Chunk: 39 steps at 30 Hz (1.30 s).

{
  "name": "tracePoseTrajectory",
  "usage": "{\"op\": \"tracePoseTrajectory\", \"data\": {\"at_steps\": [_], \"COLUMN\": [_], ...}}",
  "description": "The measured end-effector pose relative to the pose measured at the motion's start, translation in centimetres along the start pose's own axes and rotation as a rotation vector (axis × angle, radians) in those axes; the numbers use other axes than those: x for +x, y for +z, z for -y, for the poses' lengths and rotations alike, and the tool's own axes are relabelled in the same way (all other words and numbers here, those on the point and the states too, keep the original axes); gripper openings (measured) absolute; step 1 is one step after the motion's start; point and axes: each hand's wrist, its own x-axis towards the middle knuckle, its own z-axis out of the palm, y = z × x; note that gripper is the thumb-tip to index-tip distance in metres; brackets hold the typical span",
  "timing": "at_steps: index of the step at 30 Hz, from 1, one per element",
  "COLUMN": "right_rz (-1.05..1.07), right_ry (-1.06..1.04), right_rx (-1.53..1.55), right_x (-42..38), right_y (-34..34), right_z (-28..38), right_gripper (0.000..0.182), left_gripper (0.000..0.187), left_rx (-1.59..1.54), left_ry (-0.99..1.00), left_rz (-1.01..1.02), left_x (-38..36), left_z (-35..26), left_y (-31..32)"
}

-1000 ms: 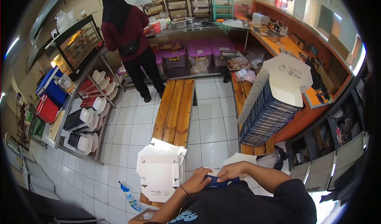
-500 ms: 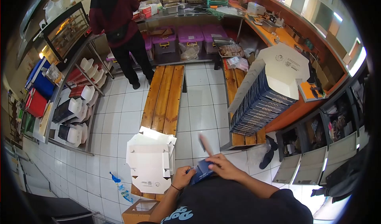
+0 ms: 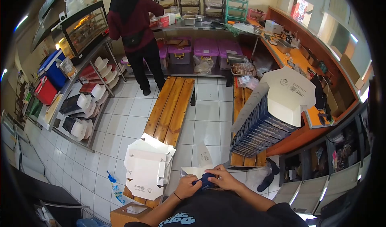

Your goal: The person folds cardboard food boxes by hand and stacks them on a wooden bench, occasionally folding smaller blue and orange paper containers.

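Observation:
Close to my body, both hands grip a partly folded cardboard box [image 3: 204, 181], navy outside and white inside, its printed lid flap standing up. My left hand [image 3: 187, 186] is closed on its left side. On the right side, my right hand [image 3: 223, 178] has its fingers bent over the edge. To the left, flat white box blanks [image 3: 145, 166] lie piled on a wooden bench [image 3: 169, 110]. A tall nested stack of navy boxes [image 3: 265, 122] stands on the other bench at the right, the top one with its lid up.
A person in a maroon top [image 3: 136, 25] stands at the far counter. Shelves with folded boxes [image 3: 80, 106] line the left. Purple-lidded bins [image 3: 206, 50] sit under the counter. A brown box [image 3: 128, 215] and blue plastic [image 3: 113, 182] are on the floor.
The box in my hands has turned and opened out, so its white inside and upright lid now show. The camera view has shifted slightly, and the person at the counter has an arm raised.

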Motion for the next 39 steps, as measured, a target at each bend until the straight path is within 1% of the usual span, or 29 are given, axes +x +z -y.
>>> {"op": "tracePoseTrajectory", "data": {"at_steps": [2, 3, 6, 8, 10, 12, 14, 16, 17, 18, 19, 20, 22, 24, 25, 26, 28, 29, 32, 33, 35, 36, 37, 38, 39], "right_rz": [0.017, 0.059, 0.046, -0.085, -0.174, -0.217, -0.334, -0.387, -0.433, -0.532, -0.634, -0.8, -0.877, -0.84, -0.869, -0.91, -0.991, -1.003, -0.893, -0.919, -0.959, -0.92, -0.885, -0.851, -0.816], "right_ry": [-0.061, -0.038, -0.192, -0.41, -0.499, -0.46, -0.661, -0.91, -0.843, -0.776, -0.716, -0.675, -0.208, -0.451, -0.542, -0.5, -0.274, -0.182, -0.29, -0.309, -0.36, -0.109, -0.063, -0.02, -0.034], "right_rx": [0.087, 0.096, 0.096, -0.082, -0.072, 0.14, 0.112, 0.144, 0.461, 0.603, 0.751, 0.72, 0.344, 0.105, -0.115, -0.245, -0.263, -0.178, -0.052, -0.045, -0.035, 0.02, 0.121, 0.221, 0.305], "right_x": [-0.3, -0.8, -3.6, -5.3, -7.6, -10.7, -13.6, -14.8, -15.1, -14.2, -13.3, -11.2, -7.9, -6.2, -5.4, -4.2, -5.3, -5.4, -5.5, -5.7, -6.0, -5.6, -5.6, -5.7, -5.9], "right_y": [-3.1, -5.3, -10.2, -13.7, -17.0, -19.7, -22.7, -25.9, -27.3, -28.8, -30.4, -32.3, -33.8, -32.5, -32.8, -33.4, -33.2, -33.0, -33.3, -33.1, -32.8, -33.4, -33.5, -33.6, -33.6], "right_z": [1.1, 3.3, 6.8, 7.9, 9.1, 10.5, 10.6, 8.4, 7.6, 7.1, 6.6, 6.1, 3.8, 0.0, -1.0, -3.9, -0.7, -0.2, -1.1, -1.2, -0.8, -0.5, -0.6, -0.8, -0.7], "right_gripper": [0.036, 0.035, 0.034, 0.032, 0.029, 0.025, 0.019, 0.016, 0.027, 0.035, 0.044, 0.05, 0.049, 0.056, 0.063, 0.066, 0.06, 0.056, 0.055, 0.051, 0.044, 0.04, 0.04, 0.04, 0.042], "left_gripper": [0.019, 0.018, 0.017, 0.017, 0.017, 0.018, 0.018, 0.016, 0.016, 0.015, 0.016, 0.018, 0.014, 0.011, 0.009, 0.008, 0.007, 0.006, 0.01, 0.01, 0.01, 0.009, 0.01, 0.012, 0.013], "left_rx": [0.055, 0.084, 0.178, 0.292, 0.364, 0.468, 0.752, 1.002, 0.958, 0.912, 0.9, 0.876, 0.834, 0.782, 0.757, 0.806, 0.892, 0.905, 0.836, 0.819, 0.846, 0.862, 0.877, 0.949, 1.021], "left_ry": [0.19, 0.285, 0.37, 0.458, 0.56, 0.657, 0.771, 0.864, 0.945, 1.022, 1.084, 1.135, 1.035, 0.889, 0.817, 0.761, 0.648, 0.642, 0.818, 0.861, 0.793, 0.755, 0.68, 0.689, 0.701], "left_rz": [0.033, 0.056, 0.092, 0.112, 0.144, 0.213, 0.132, 0.111, 0.167, 0.222, 0.193, 0.191, 0.212, 0.276, 0.307, 0.318, 0.362, 0.362, 0.286, 0.282, 0.308, 0.316, 0.316, 0.323, 0.331], "left_x": [1.6, 2.6, 5.3, 7.0, 8.2, 9.6, 11.8, 14.4, 16.3, 18.1, 19.5, 20.9, 23.1, 24.9, 25.5, 25.9, 26.6, 26.9, 26.8, 26.8, 27.1, 27.2, 27.4, 27.5, 27.5], "left_z": [-3.5, -5.8, -12.3, -16.1, -20.5, -25.3, -27.9, -29.5, -29.3, -28.5, -28.3, -27.8, -26.7, -24.9, -24.4, -24.3, -24.1, -24.0, -24.9, -25.1, -24.2, -23.4, -22.3, -21.7, -21.3], "left_y": [0.1, -0.1, 0.3, 1.5, 2.9, 3.3, 2.8, 2.6, 3.2, 4.1, 5.8, 7.5, 11.1, 13.6, 14.2, 14.5, 14.5, 14.4, 14.9, 15.3, 15.8, 15.8, 15.5, 15.2, 15.0]}}
